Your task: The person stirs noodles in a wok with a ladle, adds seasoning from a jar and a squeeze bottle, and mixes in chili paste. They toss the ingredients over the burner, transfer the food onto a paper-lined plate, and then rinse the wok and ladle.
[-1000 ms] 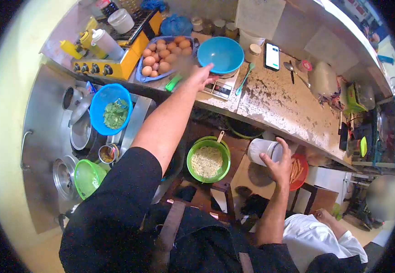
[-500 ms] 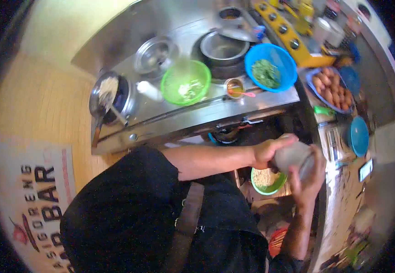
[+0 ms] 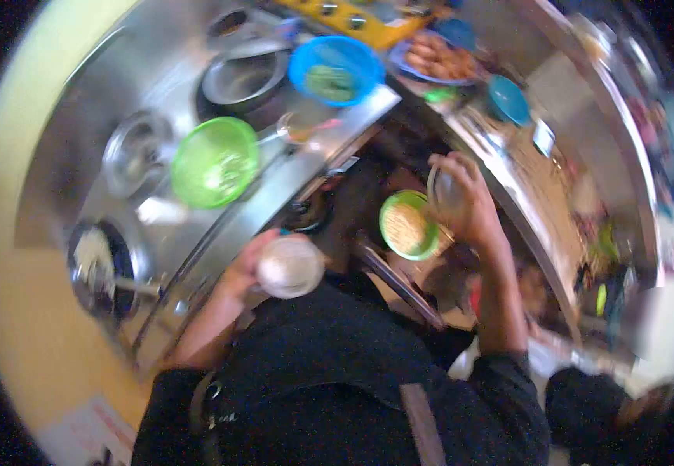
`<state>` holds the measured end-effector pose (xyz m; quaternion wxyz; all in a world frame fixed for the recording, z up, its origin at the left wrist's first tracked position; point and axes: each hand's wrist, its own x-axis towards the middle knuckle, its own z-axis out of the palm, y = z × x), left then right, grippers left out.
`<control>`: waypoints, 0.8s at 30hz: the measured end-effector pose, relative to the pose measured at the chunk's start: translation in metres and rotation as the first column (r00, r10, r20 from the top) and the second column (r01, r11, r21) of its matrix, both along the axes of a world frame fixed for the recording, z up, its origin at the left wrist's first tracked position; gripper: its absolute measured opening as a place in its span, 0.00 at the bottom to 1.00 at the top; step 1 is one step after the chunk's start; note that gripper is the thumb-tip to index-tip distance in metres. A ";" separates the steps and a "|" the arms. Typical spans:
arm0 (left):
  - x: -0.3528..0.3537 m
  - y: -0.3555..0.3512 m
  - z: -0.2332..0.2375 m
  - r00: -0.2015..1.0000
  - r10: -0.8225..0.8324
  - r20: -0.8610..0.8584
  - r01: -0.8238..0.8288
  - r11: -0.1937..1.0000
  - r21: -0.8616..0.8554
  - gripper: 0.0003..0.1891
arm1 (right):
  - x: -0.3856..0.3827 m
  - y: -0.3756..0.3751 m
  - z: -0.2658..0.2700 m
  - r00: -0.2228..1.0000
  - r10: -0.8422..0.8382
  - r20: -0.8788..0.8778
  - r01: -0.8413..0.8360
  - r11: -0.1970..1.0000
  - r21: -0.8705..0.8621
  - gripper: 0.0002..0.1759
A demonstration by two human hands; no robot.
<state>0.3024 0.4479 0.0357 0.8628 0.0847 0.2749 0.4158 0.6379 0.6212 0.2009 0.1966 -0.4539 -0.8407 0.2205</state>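
Note:
Near the counter's front edge, my left hand [image 3: 250,268] grips a round tub [image 3: 290,267] with whitish content, seen from above. On the right, my right hand [image 3: 465,194] has its fingers wrapped round a round, translucent lid-like piece [image 3: 445,190]. The two held pieces are well apart. Just left of my right hand is a green bowl [image 3: 408,225] of pale yellow food, lower down. A larger green bowl [image 3: 214,165] with whitish pieces stands on the steel counter [image 3: 167,210]. The view is blurred by motion.
A blue bowl of greens [image 3: 337,71], a dark-rimmed pot [image 3: 243,78] and a metal lid [image 3: 136,153] are at the back. A pan [image 3: 127,264] with a ladle is at left. Eggs [image 3: 439,56], a teal bowl [image 3: 508,101] and a phone [image 3: 543,137] are at right. Another person's dark sleeve [image 3: 585,404] shows lower right.
My hands, together round the tub before, are now apart, the left with the tub and the right with the lid-like piece. The view has swung, shifting the counter to the left.

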 end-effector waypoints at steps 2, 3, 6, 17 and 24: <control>-0.013 -0.034 0.012 0.983 0.185 0.007 -0.183 0.977 -0.106 0.32 | 0.075 0.017 -0.054 0.925 -0.374 0.065 0.369 0.926 0.084 0.43; -0.014 -0.033 0.038 0.947 0.059 0.315 -0.083 0.994 0.064 0.31 | 0.110 0.027 -0.074 0.856 -0.514 0.053 0.512 0.858 0.037 0.44; -0.039 -0.045 0.016 0.859 0.035 0.511 -0.069 0.996 0.048 0.32 | 0.199 0.081 -0.122 0.747 -0.663 -0.051 0.653 0.718 0.239 0.46; 0.020 -0.022 0.044 0.794 0.295 0.531 -0.326 0.945 -0.039 0.34 | 0.299 0.322 -0.309 0.619 -0.543 0.568 0.496 0.831 0.253 0.23; 0.036 -0.077 0.086 0.697 0.717 0.025 -0.708 0.681 0.189 0.36 | 0.286 0.313 -0.279 0.705 -0.512 0.490 0.481 0.854 0.200 0.20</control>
